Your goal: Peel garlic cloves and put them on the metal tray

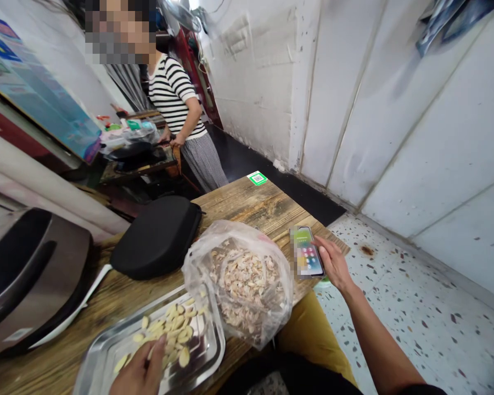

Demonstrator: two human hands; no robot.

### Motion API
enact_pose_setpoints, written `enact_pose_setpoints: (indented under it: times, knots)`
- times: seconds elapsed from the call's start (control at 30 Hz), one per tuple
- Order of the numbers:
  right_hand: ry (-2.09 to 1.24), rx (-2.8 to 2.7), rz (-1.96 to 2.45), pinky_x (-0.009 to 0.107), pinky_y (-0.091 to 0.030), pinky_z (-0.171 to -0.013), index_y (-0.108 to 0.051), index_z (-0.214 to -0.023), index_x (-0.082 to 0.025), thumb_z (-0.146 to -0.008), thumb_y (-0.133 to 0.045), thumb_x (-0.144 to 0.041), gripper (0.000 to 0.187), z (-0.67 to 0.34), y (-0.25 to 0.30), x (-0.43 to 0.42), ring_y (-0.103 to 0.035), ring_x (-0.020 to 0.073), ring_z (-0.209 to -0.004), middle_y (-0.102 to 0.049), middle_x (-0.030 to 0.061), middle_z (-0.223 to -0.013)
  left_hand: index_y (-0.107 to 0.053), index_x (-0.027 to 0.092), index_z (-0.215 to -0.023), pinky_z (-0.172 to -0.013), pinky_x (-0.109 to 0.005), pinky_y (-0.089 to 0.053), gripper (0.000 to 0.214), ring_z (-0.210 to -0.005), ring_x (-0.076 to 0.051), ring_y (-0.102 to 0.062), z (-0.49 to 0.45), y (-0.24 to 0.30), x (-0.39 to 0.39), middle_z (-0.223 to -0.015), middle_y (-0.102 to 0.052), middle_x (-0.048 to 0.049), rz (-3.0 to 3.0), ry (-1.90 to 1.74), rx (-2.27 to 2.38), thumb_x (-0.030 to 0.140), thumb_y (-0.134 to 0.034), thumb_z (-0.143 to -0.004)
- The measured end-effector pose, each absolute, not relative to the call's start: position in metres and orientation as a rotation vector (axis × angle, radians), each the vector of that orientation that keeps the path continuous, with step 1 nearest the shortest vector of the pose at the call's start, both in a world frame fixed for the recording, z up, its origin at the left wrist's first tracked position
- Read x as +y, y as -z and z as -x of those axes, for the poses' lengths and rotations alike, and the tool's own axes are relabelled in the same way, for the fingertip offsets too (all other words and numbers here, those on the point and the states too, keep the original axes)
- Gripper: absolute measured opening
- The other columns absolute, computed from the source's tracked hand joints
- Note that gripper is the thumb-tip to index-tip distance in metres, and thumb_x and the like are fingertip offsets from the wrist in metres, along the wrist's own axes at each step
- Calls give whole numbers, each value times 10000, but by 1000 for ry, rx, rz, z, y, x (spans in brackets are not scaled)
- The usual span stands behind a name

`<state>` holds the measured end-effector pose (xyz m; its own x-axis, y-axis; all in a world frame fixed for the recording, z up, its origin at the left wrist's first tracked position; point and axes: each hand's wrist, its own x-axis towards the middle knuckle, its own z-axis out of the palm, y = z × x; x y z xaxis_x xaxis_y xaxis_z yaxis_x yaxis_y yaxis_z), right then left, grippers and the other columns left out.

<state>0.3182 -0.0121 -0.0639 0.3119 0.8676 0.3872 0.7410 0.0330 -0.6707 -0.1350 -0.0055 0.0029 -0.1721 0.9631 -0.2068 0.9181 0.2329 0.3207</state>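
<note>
My left hand is over a shiny metal tray at the lower left. Its thumb and fingers are drawn together, and I cannot make out what is between them. Pale yellow oval pieces, perhaps peeled garlic cloves, lie loose on the tray in front of the fingertips. My right hand reaches to a phone near the table's right edge. One finger stretches to the lit screen, which shows a keypad, and the phone looks flat on the wood. Between the hands, a clear plastic bag holds many pale, flaky bits.
A black zip case and a brown-grey appliance stand along the wooden table's left. A green code sticker marks its far corner. Beyond, another person in a striped top has their hands near a black pan.
</note>
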Motion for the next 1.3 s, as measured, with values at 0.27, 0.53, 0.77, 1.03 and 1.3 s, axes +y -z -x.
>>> enact_pose_setpoints:
  times: [0.27,0.53,0.77,1.03,1.3]
  knots:
    - [-198,-1519,1673,434,-302,-975,-489,-1241,-231,-939,-291,-322,373,-310,69,-10,-478,217,-1108,-664,39,-1041,-568,220,-770,-625,-271,-445,428,-673,-224,-621,130,-1,-6,-656,-667,-46,-1739,-163,2104,556,-304,-750]
    - [-82,-1514,1703,448,-304,-963,-480,-1253,-231,-930,-301,-330,383,-307,72,-8,-502,219,-1072,-668,47,-1011,-579,214,-751,-587,-258,-447,392,-644,-217,-625,133,2,-8,-623,-664,-40,-1786,-240,2082,526,-342,-773]
    - [-130,-1498,1693,465,-290,-975,-536,-1198,-215,-925,-313,-315,366,-304,70,-15,-518,226,-1051,-677,50,-991,-476,218,-584,-535,-253,-413,443,-530,-185,-565,127,-5,-10,-508,-581,-3,-1826,-275,2099,470,-229,-852]
    - [-144,-1470,1621,455,-290,-1001,-551,-1164,-219,-912,-345,-302,336,-303,69,-22,-549,207,-1033,-693,36,-925,-483,227,-646,-549,-242,-425,362,-559,-176,-583,128,0,-9,-546,-593,9,-1831,-259,2084,445,-265,-835]
    - [-122,-1398,1580,476,-276,-1013,-582,-1118,-213,-914,-307,-270,348,-298,76,-31,-565,205,-1024,-699,41,-879,-622,228,-914,-621,-247,-484,359,-729,-209,-666,135,10,-6,-799,-716,-22,-1851,-315,2036,482,-422,-756]
